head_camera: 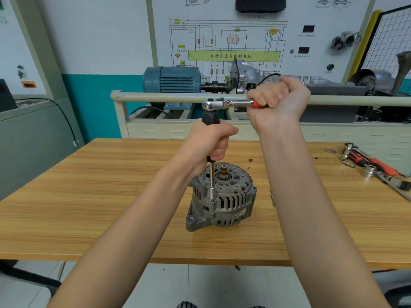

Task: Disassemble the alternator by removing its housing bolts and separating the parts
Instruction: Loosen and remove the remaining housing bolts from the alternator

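Wooden table (89, 196) bearing the alternator (221, 196), upright at centre; spare tools (373, 167) at three o'clock. Left hand (211, 141) grips the vertical driver (212, 174), seated at a housing bolt (212, 200); right hand (278, 101) grips the ratchet (229, 104) handle. Step, apparently: loosening bolts. Next: steady sweep, driver kept upright.

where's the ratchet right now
In the head view the ratchet is held level above the alternator, right hand gripping its orange handle. Its head sits atop the black-handled driver gripped by the left hand.
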{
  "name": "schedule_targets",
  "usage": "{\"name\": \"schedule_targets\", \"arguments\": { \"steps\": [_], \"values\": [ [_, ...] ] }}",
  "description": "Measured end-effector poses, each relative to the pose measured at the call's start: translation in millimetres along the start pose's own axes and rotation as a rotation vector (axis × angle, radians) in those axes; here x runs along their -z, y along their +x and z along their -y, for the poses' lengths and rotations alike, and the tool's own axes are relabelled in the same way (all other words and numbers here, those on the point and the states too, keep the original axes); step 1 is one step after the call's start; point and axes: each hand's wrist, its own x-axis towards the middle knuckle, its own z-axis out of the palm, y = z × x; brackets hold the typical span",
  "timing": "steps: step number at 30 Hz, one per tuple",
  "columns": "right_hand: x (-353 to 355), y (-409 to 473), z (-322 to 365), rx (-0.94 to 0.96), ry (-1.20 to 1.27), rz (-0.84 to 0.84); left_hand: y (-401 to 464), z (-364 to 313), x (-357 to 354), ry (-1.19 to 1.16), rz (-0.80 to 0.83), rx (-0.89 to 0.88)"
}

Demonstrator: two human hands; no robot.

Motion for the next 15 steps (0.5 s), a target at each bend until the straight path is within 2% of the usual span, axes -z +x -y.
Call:
{"name": "schedule_targets", "arguments": {
  "steps": [3, 5, 10, 13, 15],
  "values": [
    [-0.9, -19.3, -4.7, 0.195, -0.088, 0.088, 0.6, 3.2, -7.3, 0.025, -0.167, -0.017],
    [-1.0, -28.3, -4.3, 0.249, -0.1, 0.114, -0.7, 5.0, -7.6, 0.054, -0.176, -0.047],
    [-3.2, -10.4, 10.4, 0.035, -0.031, 0.01, -5.2, -3.3, 7.3, 0.027, 0.188, -0.034],
    [-2.8, 3.1, 10.0, -0.114, 0.026, -0.025, -2.9, -4.9, 7.4, -0.027, 0.286, -0.009],
    [-0.5, 5.6, 8.0, -0.134, 0.056, -0.018, -2.1, -4.3, 4.7, -0.075, 0.308, 0.011]
  ]
}}
